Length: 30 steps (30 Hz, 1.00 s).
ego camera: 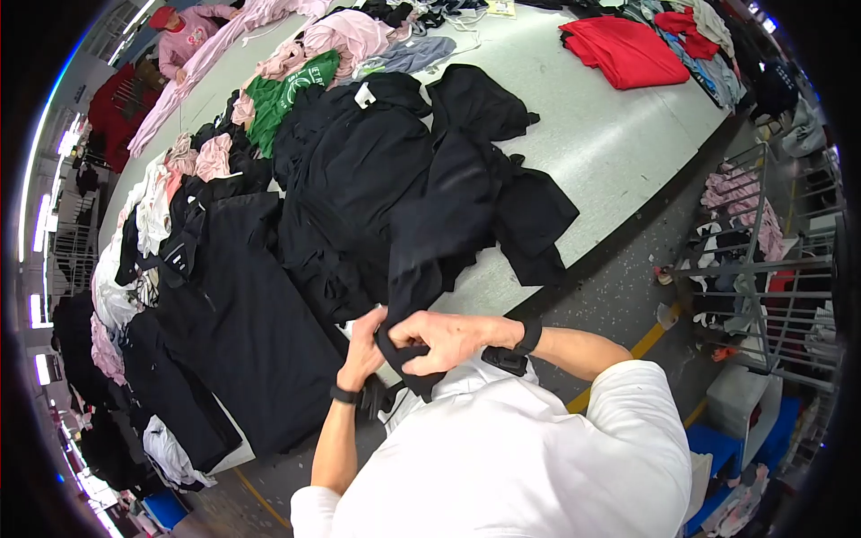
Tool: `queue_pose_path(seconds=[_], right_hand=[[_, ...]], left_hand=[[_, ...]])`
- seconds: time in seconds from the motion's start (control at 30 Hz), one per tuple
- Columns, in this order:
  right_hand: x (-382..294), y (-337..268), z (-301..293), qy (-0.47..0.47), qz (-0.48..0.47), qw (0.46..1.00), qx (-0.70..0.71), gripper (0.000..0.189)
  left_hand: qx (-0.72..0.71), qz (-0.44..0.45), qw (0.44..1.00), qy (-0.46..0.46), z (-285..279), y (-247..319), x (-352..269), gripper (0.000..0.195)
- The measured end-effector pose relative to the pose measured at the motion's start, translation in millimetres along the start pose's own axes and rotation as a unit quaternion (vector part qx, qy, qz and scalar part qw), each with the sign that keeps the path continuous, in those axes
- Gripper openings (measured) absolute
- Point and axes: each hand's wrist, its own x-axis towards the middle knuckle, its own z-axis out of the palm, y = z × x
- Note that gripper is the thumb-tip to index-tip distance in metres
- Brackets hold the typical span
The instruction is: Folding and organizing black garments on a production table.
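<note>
A black garment [430,228] stretches from the table toward my body, partly blurred. My right hand [451,337] is closed around its near end, with a flap of cloth hanging below the fingers. My left hand [364,346] grips the same end from the other side, close to the right. Farther up, a crumpled pile of black clothing [350,161] bears a small white label [364,96]. To the left of my hands lies a flat-spread black garment [249,316] with long sleeves or legs; which of these cannot be told.
Folded red cloth [622,52] rests on the pale table [625,134]. Green printed cloth [289,97] and pink clothing [346,37] lie at the back left. A person in pink [185,40] stands across the table. Metal cage carts [760,269] holding clothes stand at right.
</note>
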Motion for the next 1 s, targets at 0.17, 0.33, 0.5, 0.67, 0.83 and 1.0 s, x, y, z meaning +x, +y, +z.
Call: queue_pose_path(seconds=[0.17, 0.33, 0.5, 0.67, 0.83, 1.0], right_hand=[[-24, 81, -64, 0.235, 0.036, 0.950, -0.203, 0.010], [-62, 185, -241, 0.684, 0.207, 0.591, -0.374, 0.029], [-40, 199, -271, 0.642, 0.193, 0.729, -0.135, 0.026], [6, 59, -130, 0.434, -0.056, 0.899, 0.018, 0.007], [3, -9, -45, 0.253, -0.121, 0.952, 0.126, 0.006], [-8, -1, -27, 0.335, -0.143, 0.922, 0.135, 0.011]], left_hand=[[0.231, -0.169, 0.952, -0.106, -23, -44, -80, 0.034], [0.117, -0.253, 0.960, -0.032, -23, -25, -90, 0.033], [0.199, -0.081, 0.976, 0.021, -16, -9, -37, 0.038], [0.129, 0.021, 0.971, 0.201, -17, 43, 41, 0.054], [0.197, 0.242, 0.929, 0.198, -33, 76, 103, 0.053], [0.040, 0.262, 0.962, 0.060, -57, 56, 72, 0.042]])
